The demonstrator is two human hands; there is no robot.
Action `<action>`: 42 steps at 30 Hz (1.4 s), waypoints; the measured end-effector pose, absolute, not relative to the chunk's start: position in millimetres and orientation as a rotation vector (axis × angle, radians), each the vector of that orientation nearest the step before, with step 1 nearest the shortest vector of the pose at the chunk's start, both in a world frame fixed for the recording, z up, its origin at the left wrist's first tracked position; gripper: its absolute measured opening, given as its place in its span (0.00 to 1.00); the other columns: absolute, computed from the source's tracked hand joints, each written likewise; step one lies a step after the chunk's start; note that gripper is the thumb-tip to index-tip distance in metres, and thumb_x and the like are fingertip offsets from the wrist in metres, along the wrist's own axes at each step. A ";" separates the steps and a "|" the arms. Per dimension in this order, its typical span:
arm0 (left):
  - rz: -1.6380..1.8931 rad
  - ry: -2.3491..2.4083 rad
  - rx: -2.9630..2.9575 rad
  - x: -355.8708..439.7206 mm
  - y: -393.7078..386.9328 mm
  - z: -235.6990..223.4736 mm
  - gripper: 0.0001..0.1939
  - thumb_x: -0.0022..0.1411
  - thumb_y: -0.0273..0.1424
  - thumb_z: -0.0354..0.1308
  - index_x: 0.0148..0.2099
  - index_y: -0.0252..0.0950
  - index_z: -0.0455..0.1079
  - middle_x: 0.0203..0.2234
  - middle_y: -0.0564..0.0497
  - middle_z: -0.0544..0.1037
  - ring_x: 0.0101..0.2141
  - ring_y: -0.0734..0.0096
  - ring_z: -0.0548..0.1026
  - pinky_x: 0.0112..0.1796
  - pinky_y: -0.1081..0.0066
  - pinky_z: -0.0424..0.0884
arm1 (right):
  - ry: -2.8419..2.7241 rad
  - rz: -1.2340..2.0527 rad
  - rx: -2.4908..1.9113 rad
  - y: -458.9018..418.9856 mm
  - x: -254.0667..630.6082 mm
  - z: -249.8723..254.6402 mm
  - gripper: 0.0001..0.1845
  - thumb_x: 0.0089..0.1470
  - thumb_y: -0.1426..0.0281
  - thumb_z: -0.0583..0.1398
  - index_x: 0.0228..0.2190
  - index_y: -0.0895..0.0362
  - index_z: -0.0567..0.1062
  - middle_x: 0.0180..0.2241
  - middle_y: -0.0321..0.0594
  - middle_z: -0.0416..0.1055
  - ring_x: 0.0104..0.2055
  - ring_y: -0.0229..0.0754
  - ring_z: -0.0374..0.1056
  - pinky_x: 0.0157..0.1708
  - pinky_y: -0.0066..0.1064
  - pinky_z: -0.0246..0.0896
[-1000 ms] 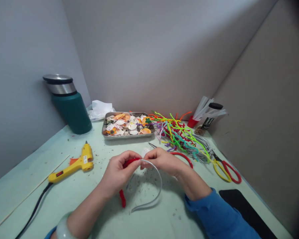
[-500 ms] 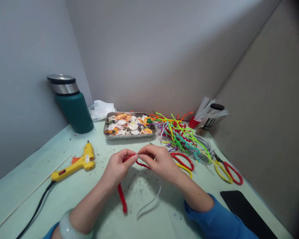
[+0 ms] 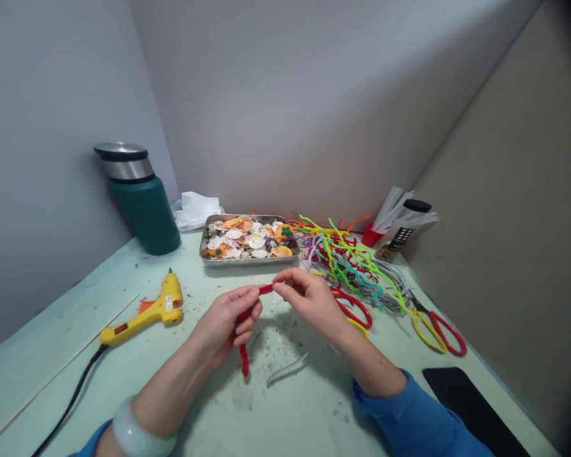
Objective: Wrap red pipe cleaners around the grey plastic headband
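Between the fingers of both hands runs a red pipe cleaner point(image 3: 266, 289), held above the middle of the table. My left hand point(image 3: 228, 320) is closed around it, and one end hangs down below the palm. The thumb and forefinger of my right hand point(image 3: 309, 301) pinch its other end. Beneath the hands a grey-white strip point(image 3: 286, 370) lies on the table among dark crumbs. Beside my right hand is a pair of red-and-yellow scissors point(image 3: 359, 310), partly hidden by that hand.
A tray of shells point(image 3: 250, 261) stands behind the hands, with a heap of coloured pipe cleaners point(image 3: 345, 254) to its right. On the left lie a yellow glue gun point(image 3: 145, 315) and a thin stick; a green bottle point(image 3: 145, 216) stands behind. More scissors point(image 3: 438, 327) and a black phone-like slab point(image 3: 466, 403) are right.
My right hand has shifted slightly right and up, drawing a short straight stretch of the red pipe cleaner between the hands. The hanging end has risen.
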State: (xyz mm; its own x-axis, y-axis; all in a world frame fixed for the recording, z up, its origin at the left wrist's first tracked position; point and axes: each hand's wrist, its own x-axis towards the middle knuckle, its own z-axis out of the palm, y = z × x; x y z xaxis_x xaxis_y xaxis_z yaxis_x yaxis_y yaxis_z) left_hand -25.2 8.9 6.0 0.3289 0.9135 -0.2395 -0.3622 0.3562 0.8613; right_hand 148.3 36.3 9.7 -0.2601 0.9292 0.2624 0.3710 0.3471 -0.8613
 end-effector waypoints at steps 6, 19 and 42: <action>1.036 0.759 0.770 -26.8 10.4 3.7 0.13 0.63 0.35 0.51 0.34 0.30 0.70 0.25 0.51 0.71 0.15 0.83 0.59 0.16 0.76 0.65 | -1.625 0.980 -1.162 39.6 153.5 15.3 0.09 0.51 0.64 0.59 0.28 0.58 0.72 0.22 0.33 0.64 0.25 0.35 0.58 0.25 0.27 0.52; 1.058 0.771 0.736 -31.5 14.5 -1.0 0.06 0.57 0.27 0.59 0.37 0.28 0.71 0.20 0.55 0.68 0.14 0.88 0.53 0.12 0.83 0.50 | -1.460 1.182 -1.187 48.3 159.6 10.4 0.12 0.50 0.61 0.59 0.29 0.59 0.72 0.19 0.30 0.58 0.19 0.31 0.49 0.18 0.25 0.42; 0.998 0.985 0.717 -28.3 13.8 4.4 0.07 0.60 0.27 0.56 0.38 0.28 0.72 0.29 0.45 0.77 0.21 0.76 0.73 0.23 0.74 0.72 | -1.033 1.307 -1.208 55.5 165.0 6.9 0.15 0.43 0.61 0.64 0.27 0.59 0.69 0.16 0.27 0.56 0.14 0.26 0.41 0.15 0.24 0.31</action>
